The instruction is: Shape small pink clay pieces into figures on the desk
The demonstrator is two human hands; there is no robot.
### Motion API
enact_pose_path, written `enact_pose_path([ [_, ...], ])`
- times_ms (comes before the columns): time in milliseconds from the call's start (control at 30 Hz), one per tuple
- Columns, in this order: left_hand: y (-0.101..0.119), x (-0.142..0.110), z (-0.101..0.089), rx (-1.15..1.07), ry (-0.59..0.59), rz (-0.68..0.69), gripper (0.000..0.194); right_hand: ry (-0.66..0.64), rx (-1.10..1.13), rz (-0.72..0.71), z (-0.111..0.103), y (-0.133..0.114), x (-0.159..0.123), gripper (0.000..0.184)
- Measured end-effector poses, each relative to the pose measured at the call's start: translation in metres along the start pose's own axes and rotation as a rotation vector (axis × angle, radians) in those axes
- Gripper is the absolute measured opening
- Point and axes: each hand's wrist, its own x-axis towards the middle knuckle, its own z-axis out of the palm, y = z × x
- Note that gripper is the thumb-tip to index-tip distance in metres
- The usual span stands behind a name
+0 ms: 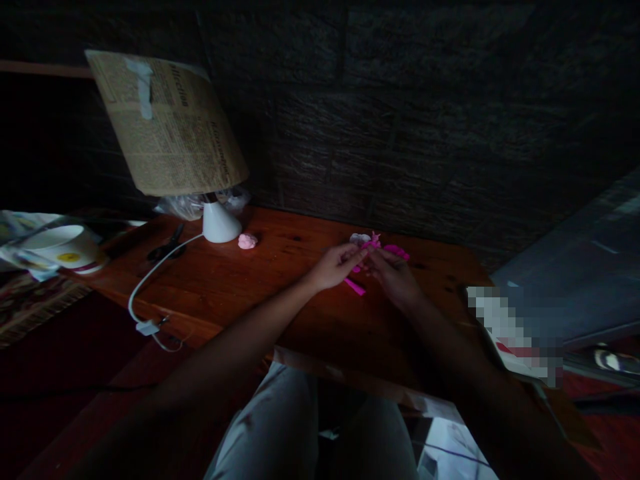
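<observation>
Both of my hands meet over the wooden table, fingers pinched round a small, ruffled bright pink piece [371, 244] that looks like thin paper. My left hand [334, 267] grips it from the left with thumb and fingers closed. From the right, my right hand [397, 277] pinches the same piece, its fingertips partly hidden. Below them a flat pink strip [356, 287] lies on the wood. More pink material [397, 252] shows just beyond my right hand, and a whitish round thing [359, 238] sits behind my left fingers.
On the wooden table [280, 267], a lamp [221, 223] with a newspaper-covered shade stands left, its white cord [137, 287] hanging over the edge. Nearby are a pale pink lump [247, 241], black scissors [165, 249] and a white paper cup [67, 248]. A brick wall [400, 133] rises behind.
</observation>
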Motion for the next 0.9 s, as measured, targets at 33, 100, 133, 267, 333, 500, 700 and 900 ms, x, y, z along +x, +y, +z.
enact_pose_path([
  [33, -0.0001, 0.0001, 0.0, -0.01, -0.005, 0.001, 0.043, 0.004, 0.018, 0.02, 0.0011, -0.0003, -0.0004, 0.043],
  [100, -0.0007, 0.0, 0.0001, -0.042, -0.001, -0.014, 0.043, 0.012, 0.053, 0.05, 0.0028, -0.0008, -0.001, 0.043],
  [133, -0.0011, -0.0002, 0.0003, -0.059, 0.007, -0.03, 0.042, 0.017, 0.066, 0.05, 0.0032, -0.001, -0.0011, 0.043],
  [267, -0.002, -0.0009, 0.0012, -0.079, 0.022, -0.066, 0.043, 0.053, 0.045, -0.025, 0.0027, -0.0001, -0.0006, 0.036],
  [333, -0.0022, -0.0009, 0.0019, -0.067, 0.015, -0.051, 0.044, 0.077, 0.002, -0.058, 0.0027, 0.0011, -0.0004, 0.035],
  [500, -0.0044, 0.0005, 0.0034, -0.072, 0.012, -0.021, 0.043, 0.095, 0.021, -0.063, 0.0065, 0.001, -0.0018, 0.035],
  [700, -0.0093, 0.0017, 0.0035, -0.038, 0.099, -0.086, 0.035, 0.086, 0.038, -0.015, 0.0058, 0.0003, -0.0015, 0.033],
  [900, -0.0087, 0.0037, 0.0013, -0.076, 0.169, -0.162, 0.037, 0.148, 0.085, 0.03, 0.0053, 0.0022, -0.0012, 0.034],
])
